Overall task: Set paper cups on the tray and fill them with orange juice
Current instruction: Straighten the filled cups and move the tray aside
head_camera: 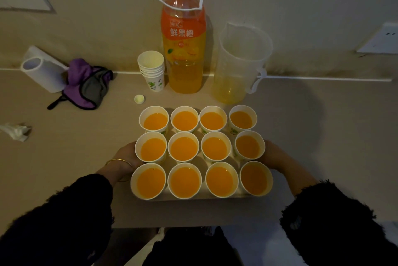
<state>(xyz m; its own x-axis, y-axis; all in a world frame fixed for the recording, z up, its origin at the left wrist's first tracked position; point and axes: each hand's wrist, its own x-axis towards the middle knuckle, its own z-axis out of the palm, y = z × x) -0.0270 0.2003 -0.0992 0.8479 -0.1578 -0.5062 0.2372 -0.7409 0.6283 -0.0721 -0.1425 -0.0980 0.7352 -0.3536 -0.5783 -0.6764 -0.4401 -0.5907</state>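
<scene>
Twelve paper cups [183,135], each holding orange juice [184,149], stand in three rows of four on the tray [200,198], between our two hands. Left hand [123,155] lies against the tray's left edge, right hand [277,155] against its right. The cups hide the fingers of both, so we cannot tell whether they grip.

Risk: an uneven lift, one hand higher, would likely slop juice or slide the outer cups. The uncapped bottle [184,50] beyond the hands could be knocked.
</scene>
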